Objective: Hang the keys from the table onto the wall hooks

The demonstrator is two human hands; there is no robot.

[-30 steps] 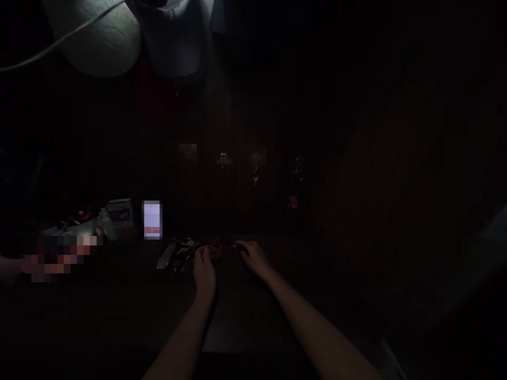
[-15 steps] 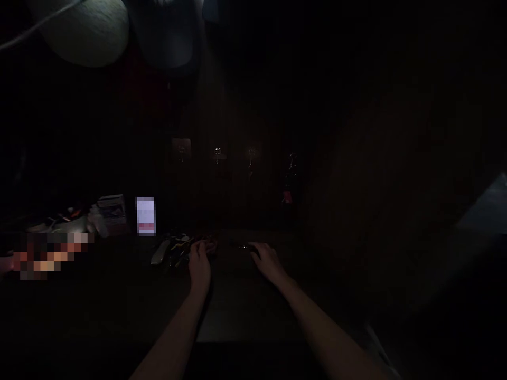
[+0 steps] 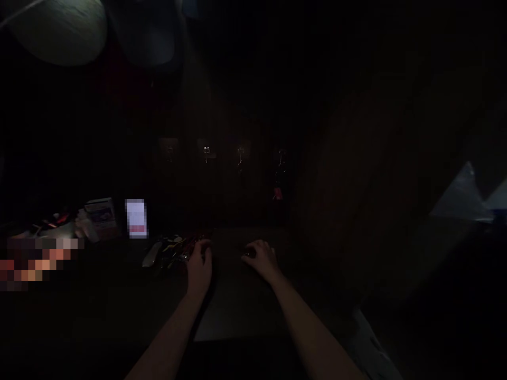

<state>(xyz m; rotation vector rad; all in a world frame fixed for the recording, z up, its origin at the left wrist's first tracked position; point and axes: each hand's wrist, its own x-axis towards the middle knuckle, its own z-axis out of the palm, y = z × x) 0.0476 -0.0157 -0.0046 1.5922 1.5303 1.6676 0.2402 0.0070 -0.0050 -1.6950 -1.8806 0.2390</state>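
Small dark object (image 3: pixel 249 253) with a few glints: it lies at the thumb and fingertips of your right grip (image 3: pixel 263 259), nearer the back edge of the bench (image 3: pixel 229 316) than its front edge. Your right grip is partly curled, thumb apart from the forefinger; whether it has firm hold of the object you cannot tell in this darkness. To its left, well apart, your left grip (image 3: pixel 200 266) stands with thumb and forefinger bowed apart around a dark gap; whether it has hold of anything you cannot tell. It is set at the right end of a pile of small items (image 3: pixel 174 248), most too dim to name, with a long pale piece (image 3: pixel 151 255) at the left end. Behind that piece, toward the bench's back edge, you see an upright lit rectangle (image 3: pixel 137 216), its face blurred out. Farther left stand a printed box (image 3: pixel 102 219) and, just beside it, pale containers (image 3: pixel 87 227). Above the back edge you face a row of metal hooks (image 3: pixel 206 151); a red tag (image 3: pixel 278 193) hangs below the rightmost. A pale rounded form (image 3: pixel 63 37) occupies the upper left.
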